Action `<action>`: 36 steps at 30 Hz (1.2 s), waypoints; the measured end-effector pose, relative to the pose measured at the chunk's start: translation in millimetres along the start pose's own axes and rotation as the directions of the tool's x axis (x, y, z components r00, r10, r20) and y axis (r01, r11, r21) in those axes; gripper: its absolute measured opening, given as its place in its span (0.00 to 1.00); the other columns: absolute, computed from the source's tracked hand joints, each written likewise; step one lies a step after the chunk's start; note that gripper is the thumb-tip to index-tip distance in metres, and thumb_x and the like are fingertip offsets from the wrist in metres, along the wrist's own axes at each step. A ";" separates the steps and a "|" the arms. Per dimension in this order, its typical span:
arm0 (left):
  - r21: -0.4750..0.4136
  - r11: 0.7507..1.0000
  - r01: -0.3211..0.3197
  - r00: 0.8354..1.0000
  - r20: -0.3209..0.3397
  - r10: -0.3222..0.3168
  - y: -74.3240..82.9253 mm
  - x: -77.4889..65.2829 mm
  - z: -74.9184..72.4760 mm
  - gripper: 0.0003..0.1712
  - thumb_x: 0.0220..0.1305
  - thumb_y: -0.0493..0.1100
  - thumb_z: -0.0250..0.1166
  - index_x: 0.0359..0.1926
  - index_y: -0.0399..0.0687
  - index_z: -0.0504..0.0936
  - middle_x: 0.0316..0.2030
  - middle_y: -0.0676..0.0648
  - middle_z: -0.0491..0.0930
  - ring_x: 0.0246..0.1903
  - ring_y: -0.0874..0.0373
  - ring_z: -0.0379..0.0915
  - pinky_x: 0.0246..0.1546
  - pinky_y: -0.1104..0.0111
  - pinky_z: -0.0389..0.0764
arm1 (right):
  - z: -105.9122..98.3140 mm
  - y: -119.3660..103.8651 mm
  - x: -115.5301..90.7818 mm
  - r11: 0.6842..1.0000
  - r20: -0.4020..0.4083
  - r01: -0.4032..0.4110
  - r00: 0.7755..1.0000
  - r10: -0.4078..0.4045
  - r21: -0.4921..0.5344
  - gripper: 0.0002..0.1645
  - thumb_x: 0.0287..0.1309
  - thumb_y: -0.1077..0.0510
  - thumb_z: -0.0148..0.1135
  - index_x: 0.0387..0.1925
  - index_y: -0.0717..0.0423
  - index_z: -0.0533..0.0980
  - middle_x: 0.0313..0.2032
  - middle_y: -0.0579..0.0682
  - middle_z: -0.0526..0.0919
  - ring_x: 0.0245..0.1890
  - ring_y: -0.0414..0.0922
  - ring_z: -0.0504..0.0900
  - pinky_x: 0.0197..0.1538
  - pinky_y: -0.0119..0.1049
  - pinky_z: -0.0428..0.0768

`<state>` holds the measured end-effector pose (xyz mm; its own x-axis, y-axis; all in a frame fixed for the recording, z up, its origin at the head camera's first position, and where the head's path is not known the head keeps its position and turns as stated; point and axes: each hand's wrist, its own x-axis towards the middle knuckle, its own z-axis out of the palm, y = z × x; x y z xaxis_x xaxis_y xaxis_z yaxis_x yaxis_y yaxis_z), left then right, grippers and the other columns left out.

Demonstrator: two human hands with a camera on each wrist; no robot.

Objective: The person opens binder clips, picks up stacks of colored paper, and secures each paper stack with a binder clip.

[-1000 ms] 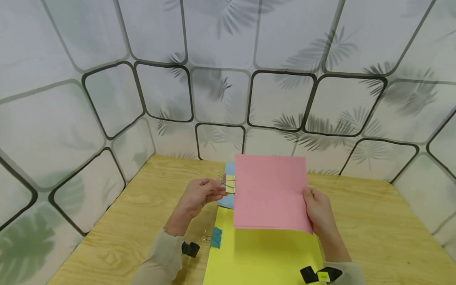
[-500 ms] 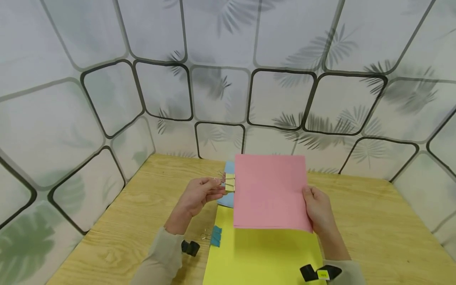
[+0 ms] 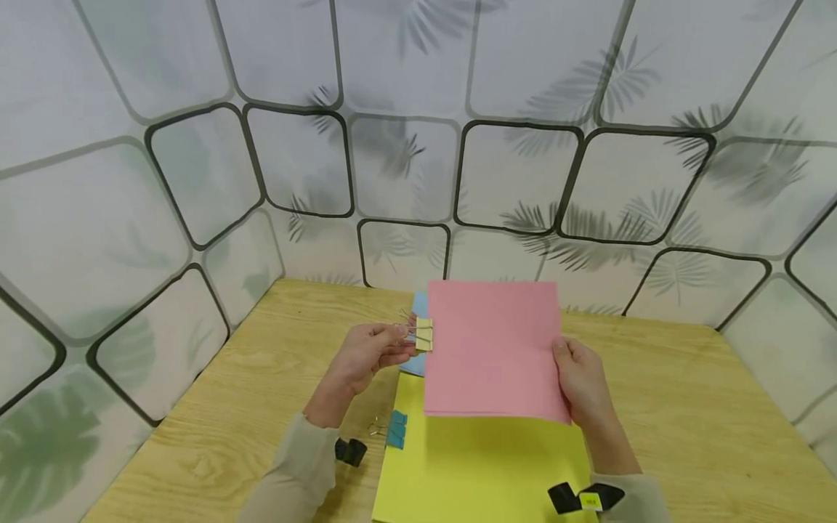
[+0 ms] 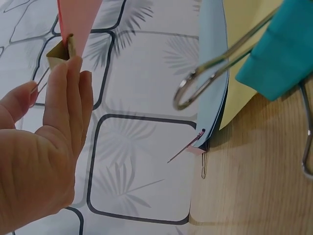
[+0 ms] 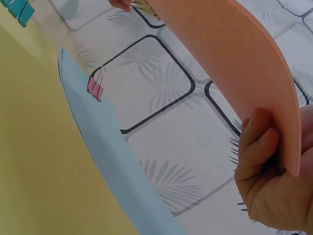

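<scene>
A stack of pink paper is held raised over the yellow paper. My right hand grips its right edge, thumb on the front and fingers behind, as the right wrist view shows. At the stack's left edge sits a pale yellow binder clip. Its wire handles are pinched between the thumb and fingers of my left hand. In the left wrist view, the pink sheets enter the mouth of this clip.
A teal binder clip is on the yellow paper's left edge. Behind it lies blue paper with a pink binder clip on its edge. Everything lies on a wooden table before a patterned wall covering.
The pink stack has shifted slightly left, and the yellow clip now overlaps its left edge a little more. Both hands keep their hold.
</scene>
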<state>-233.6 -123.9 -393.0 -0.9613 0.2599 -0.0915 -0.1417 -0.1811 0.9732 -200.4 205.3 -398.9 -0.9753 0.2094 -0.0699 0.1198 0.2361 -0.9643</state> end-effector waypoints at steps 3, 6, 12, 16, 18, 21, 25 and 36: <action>0.004 1.000 0.007 1.000 -0.023 -0.007 -0.2 1.0 0.9 0.24 0.74 0.40 0.56 0.61 0.22 0.72 0.41 0.41 0.83 0.36 0.59 0.84 0.40 0.72 0.83 | 0.6 -0.4 0.6 1.000 0.004 -0.004 1.000 0.004 0.005 0.30 0.79 0.50 0.39 0.62 0.73 0.67 0.30 0.44 0.77 0.26 0.35 0.77 0.31 0.32 0.80; -0.002 1.000 0.015 0.999 -0.037 -0.016 -0.3 2.0 1.5 0.24 0.74 0.40 0.57 0.61 0.23 0.71 0.39 0.43 0.83 0.36 0.59 0.84 0.40 0.72 0.84 | 0.5 -0.8 0.6 1.000 0.021 -0.012 1.000 0.011 0.023 0.30 0.79 0.50 0.39 0.63 0.73 0.66 0.30 0.44 0.77 0.27 0.35 0.77 0.32 0.32 0.80; 0.000 1.000 0.016 0.999 -0.046 -0.016 2.4 0.7 -1.6 0.26 0.74 0.41 0.57 0.61 0.22 0.71 0.39 0.43 0.82 0.35 0.59 0.83 0.38 0.72 0.84 | -1.3 -3.1 0.5 0.999 0.112 -0.007 0.994 0.001 0.048 0.31 0.79 0.47 0.37 0.64 0.71 0.64 0.30 0.43 0.77 0.27 0.36 0.78 0.32 0.33 0.81; -0.003 1.000 0.012 0.999 -0.047 -0.012 5.2 0.3 -2.7 0.24 0.73 0.42 0.58 0.60 0.24 0.72 0.39 0.42 0.82 0.35 0.58 0.83 0.38 0.71 0.84 | -3.1 -1.6 0.7 0.993 0.196 0.003 0.980 -0.025 0.114 0.32 0.78 0.44 0.37 0.63 0.70 0.61 0.30 0.43 0.77 0.27 0.37 0.79 0.31 0.34 0.82; 0.002 1.000 0.014 0.999 -0.044 -0.014 6.5 0.0 -2.8 0.24 0.73 0.41 0.58 0.60 0.25 0.73 0.40 0.41 0.82 0.36 0.58 0.83 0.39 0.71 0.84 | -4.1 0.5 1.1 0.991 0.255 0.015 0.966 -0.050 0.136 0.33 0.78 0.44 0.40 0.64 0.70 0.60 0.30 0.44 0.80 0.26 0.38 0.81 0.31 0.35 0.83; 0.020 1.000 0.012 0.999 -0.038 -0.011 7.3 -1.0 -3.1 0.24 0.73 0.40 0.57 0.61 0.25 0.72 0.42 0.39 0.81 0.37 0.57 0.84 0.40 0.69 0.84 | -5.9 5.1 2.8 0.986 0.360 0.056 0.927 -0.109 0.154 0.34 0.77 0.48 0.45 0.68 0.72 0.56 0.33 0.45 0.85 0.29 0.41 0.85 0.33 0.37 0.85; 0.052 0.999 -0.007 0.999 -0.041 0.009 7.8 -1.1 -3.2 0.24 0.72 0.41 0.58 0.60 0.25 0.72 0.45 0.36 0.80 0.39 0.55 0.83 0.42 0.67 0.84 | -11.5 10.8 3.4 0.980 0.421 0.131 0.889 -0.182 0.147 0.35 0.77 0.53 0.47 0.69 0.77 0.55 0.36 0.45 0.86 0.33 0.40 0.86 0.36 0.35 0.84; 0.109 0.993 -0.039 0.999 -0.026 0.042 10.3 -3.3 -6.0 0.25 0.72 0.42 0.60 0.60 0.24 0.71 0.50 0.31 0.79 0.43 0.52 0.84 0.46 0.64 0.84 | -14.9 12.4 3.0 0.972 0.427 0.141 0.880 -0.209 0.187 0.33 0.77 0.54 0.47 0.65 0.82 0.58 0.35 0.45 0.85 0.32 0.39 0.85 0.34 0.34 0.84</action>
<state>-233.3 -132.2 -383.9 -0.9722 0.2275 -0.0559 -0.0775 -0.0869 0.9932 -199.0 223.0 -407.2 -0.9622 -0.2706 0.0314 -0.0554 0.0814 -0.9951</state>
